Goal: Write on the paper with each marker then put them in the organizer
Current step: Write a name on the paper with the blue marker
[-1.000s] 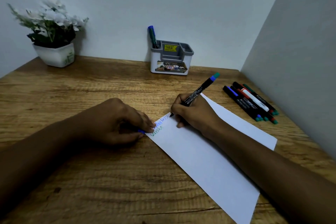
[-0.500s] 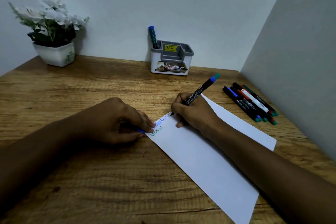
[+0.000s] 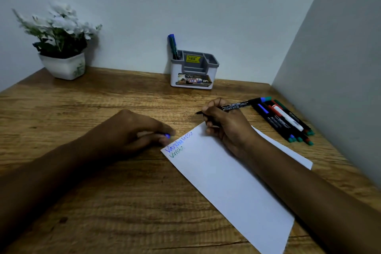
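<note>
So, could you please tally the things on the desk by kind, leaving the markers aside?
Potted flowers: 1
Organizer: 1
Sheet of paper: 1
Total: 3

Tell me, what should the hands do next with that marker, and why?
Probably cap it: the right hand should bring the tip of the marker over to the small blue piece, likely its cap, pinched in the left hand. The tip is bare, off the paper and pointing toward that hand, and three words are on the paper's corner.
</note>
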A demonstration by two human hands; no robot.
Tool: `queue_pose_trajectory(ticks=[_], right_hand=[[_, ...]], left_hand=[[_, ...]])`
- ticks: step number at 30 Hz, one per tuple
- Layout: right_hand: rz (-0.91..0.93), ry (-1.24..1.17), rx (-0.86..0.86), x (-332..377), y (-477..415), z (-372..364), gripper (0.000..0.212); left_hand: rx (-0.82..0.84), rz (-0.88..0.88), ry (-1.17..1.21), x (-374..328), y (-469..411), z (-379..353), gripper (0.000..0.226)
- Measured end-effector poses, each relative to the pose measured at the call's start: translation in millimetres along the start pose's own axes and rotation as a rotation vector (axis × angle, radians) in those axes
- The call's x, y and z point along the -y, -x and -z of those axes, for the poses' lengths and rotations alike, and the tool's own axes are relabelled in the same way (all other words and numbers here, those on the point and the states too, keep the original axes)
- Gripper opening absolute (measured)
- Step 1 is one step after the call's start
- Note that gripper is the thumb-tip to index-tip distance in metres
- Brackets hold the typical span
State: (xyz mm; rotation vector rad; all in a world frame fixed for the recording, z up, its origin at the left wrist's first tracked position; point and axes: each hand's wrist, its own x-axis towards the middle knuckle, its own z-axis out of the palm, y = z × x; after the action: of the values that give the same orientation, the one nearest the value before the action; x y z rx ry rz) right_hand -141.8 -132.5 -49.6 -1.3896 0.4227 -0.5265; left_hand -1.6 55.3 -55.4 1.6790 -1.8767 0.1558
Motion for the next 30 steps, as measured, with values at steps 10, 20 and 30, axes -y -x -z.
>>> queue_pose_trajectory(ticks=[10,20,30], right_hand=[[0.127,0.064,0.135,22.5,14.0,-2.5,0.023],[0.16,0.057,0.224,17.6,24.5,-16.6,0.009],[0.236,0.025,0.167,15.8,26.4,-18.7,0.009]], left_hand=[[-0.619,0.649,1.059,-14.9,-14.6,-7.9,0.017],[-0.689,0.78,1.415,-20.1,-18.8,-10.0,0.017],[-0.72,0.768,1.447,-26.4,-19.9,-11.1,0.017]])
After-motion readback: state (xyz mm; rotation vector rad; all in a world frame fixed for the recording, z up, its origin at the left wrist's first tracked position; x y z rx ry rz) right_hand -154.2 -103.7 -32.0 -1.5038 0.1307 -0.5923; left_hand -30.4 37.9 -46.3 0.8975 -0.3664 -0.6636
